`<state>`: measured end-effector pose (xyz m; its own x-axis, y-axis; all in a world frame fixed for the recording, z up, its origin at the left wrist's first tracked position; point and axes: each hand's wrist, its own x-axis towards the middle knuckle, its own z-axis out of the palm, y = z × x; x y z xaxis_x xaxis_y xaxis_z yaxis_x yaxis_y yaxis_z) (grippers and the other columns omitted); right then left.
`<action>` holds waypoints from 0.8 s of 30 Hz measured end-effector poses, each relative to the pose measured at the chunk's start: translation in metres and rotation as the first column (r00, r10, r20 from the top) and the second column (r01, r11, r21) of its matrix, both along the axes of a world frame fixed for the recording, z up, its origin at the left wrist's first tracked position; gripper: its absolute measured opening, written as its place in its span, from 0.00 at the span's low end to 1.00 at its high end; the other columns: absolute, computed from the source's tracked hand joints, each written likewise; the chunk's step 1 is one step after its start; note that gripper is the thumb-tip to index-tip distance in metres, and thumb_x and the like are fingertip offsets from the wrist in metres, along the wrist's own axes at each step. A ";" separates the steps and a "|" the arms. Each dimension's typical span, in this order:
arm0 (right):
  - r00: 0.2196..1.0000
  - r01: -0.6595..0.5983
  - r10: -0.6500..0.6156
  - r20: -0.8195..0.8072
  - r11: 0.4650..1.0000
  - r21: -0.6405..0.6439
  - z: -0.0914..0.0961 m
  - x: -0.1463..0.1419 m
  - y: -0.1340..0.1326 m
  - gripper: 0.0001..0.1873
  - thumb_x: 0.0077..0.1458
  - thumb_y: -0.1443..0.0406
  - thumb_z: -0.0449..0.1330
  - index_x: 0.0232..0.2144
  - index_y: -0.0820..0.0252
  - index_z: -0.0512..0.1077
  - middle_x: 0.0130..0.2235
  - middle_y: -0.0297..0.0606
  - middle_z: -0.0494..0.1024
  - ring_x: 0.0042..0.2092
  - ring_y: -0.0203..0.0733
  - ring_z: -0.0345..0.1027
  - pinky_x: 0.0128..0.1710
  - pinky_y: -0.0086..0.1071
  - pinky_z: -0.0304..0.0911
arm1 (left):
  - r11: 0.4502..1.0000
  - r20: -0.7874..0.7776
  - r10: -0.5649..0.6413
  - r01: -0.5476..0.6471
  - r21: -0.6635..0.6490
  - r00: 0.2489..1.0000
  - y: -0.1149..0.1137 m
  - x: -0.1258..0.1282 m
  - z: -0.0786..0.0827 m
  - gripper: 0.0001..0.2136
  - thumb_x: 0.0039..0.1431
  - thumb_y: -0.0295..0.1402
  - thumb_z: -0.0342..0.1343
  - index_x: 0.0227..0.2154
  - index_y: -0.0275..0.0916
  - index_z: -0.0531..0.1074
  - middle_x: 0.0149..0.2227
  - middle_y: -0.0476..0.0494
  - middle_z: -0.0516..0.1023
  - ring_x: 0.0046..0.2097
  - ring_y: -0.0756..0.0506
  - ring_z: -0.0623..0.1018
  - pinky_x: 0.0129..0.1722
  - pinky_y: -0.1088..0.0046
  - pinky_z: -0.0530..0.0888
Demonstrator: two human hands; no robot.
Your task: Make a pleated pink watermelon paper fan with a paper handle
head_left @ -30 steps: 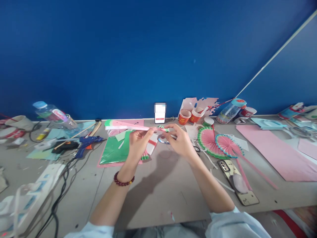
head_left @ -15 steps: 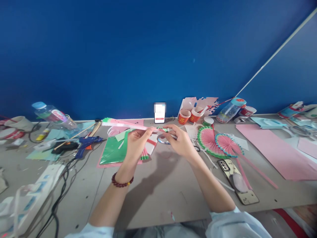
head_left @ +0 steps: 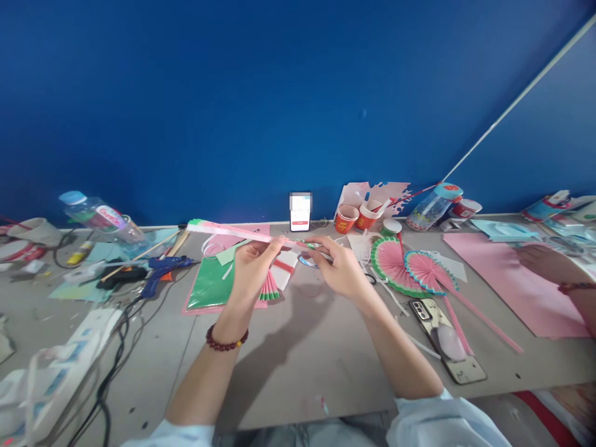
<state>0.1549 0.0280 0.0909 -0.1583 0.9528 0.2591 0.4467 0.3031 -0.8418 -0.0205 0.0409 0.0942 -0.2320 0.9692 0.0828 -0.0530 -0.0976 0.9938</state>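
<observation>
My left hand (head_left: 252,268) and my right hand (head_left: 338,266) hold a folded pink paper fan strip (head_left: 223,230) with a green end, lifted above the grey table (head_left: 298,354). The strip points up to the left. My left fingers pinch its middle; my right fingers pinch its near end. A small tape roll (head_left: 306,261) lies on the table just under my right fingers. A green sheet on pink paper (head_left: 209,287) lies beneath my left hand, with folded pink and green strips (head_left: 269,290) beside it.
Two opened watermelon-style paper fans (head_left: 410,268) and a phone (head_left: 446,341) lie to the right. Red paper cups (head_left: 357,218) and an upright phone (head_left: 300,212) stand at the wall. A blue glue gun (head_left: 161,270), sticks, a bottle (head_left: 100,216) and a power strip (head_left: 51,372) sit left. Another person's hand (head_left: 547,263) rests on a pink sheet (head_left: 512,282).
The folded strip has slid a little to the left and its far end has risen. Another person's hand has come into view at the right edge, on the pink sheet.
</observation>
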 end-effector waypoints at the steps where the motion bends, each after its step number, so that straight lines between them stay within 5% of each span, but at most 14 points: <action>1: 1.000 0.002 -0.002 0.001 1.000 0.009 0.000 0.000 0.000 0.14 0.60 0.66 0.52 0.48 0.52 0.69 0.40 0.37 0.81 0.42 0.44 0.76 0.37 0.34 0.68 | 1.000 -0.009 0.002 -0.002 -0.004 1.000 0.000 0.000 0.000 0.11 0.45 0.41 0.66 0.23 0.36 0.79 0.24 0.45 0.80 0.29 0.47 0.78 0.31 0.74 0.73; 11: 0.999 0.028 -0.029 0.033 0.999 0.040 -0.003 0.000 0.002 0.14 0.59 0.65 0.53 0.46 0.51 0.71 0.41 0.36 0.81 0.42 0.45 0.76 0.41 0.36 0.69 | 1.000 -0.047 0.021 -0.021 -0.002 0.999 0.002 -0.001 -0.002 0.12 0.46 0.42 0.66 0.22 0.36 0.79 0.22 0.46 0.78 0.26 0.49 0.76 0.26 0.75 0.71; 24: 0.991 -0.070 0.052 -0.124 0.987 -0.145 -0.002 0.003 0.013 0.06 0.57 0.61 0.56 0.37 0.56 0.67 0.33 0.36 0.81 0.36 0.41 0.76 0.36 0.34 0.67 | 0.983 0.246 -0.159 0.178 -0.056 0.956 0.009 -0.001 -0.007 0.13 0.45 0.42 0.66 0.27 0.35 0.80 0.27 0.42 0.81 0.31 0.48 0.79 0.31 0.76 0.73</action>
<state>0.1582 0.0406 0.0890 -0.1937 0.9716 0.1361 0.3252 0.1945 -0.9254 -0.0212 0.0503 0.0868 -0.0690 0.9971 -0.0312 -0.2993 0.0092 0.9541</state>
